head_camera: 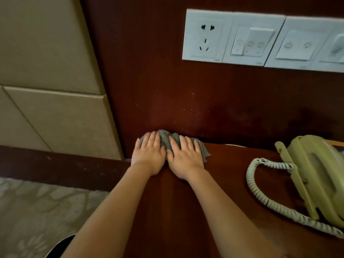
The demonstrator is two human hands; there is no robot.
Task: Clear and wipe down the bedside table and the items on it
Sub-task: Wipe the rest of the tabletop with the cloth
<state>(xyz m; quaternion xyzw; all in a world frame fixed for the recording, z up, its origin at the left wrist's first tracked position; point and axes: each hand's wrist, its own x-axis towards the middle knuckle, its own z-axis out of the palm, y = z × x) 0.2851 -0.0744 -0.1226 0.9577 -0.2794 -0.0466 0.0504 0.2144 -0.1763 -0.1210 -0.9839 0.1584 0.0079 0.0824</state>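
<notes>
Both hands lie flat and side by side on a bunched grey cloth (165, 138), fingers straight and thumbs almost meeting. The left hand (149, 155) and right hand (185, 159) press down on it rather than gripping it. From where I stand, that looks like a way to put weight behind the wipe and keep the cloth spread.

The cloth sits at the far left corner of the dark wooden counter (232, 183), pushed right up against the wall panel (158, 90), probably to reach the seam where dust gathers. Pale specks dot the panel just above it.

The yellowish telephone (316, 175) stands on the right side, well apart from the hands. Its coiled cord (260, 192) loops out toward the middle, so that side has likely not been cleared.
</notes>
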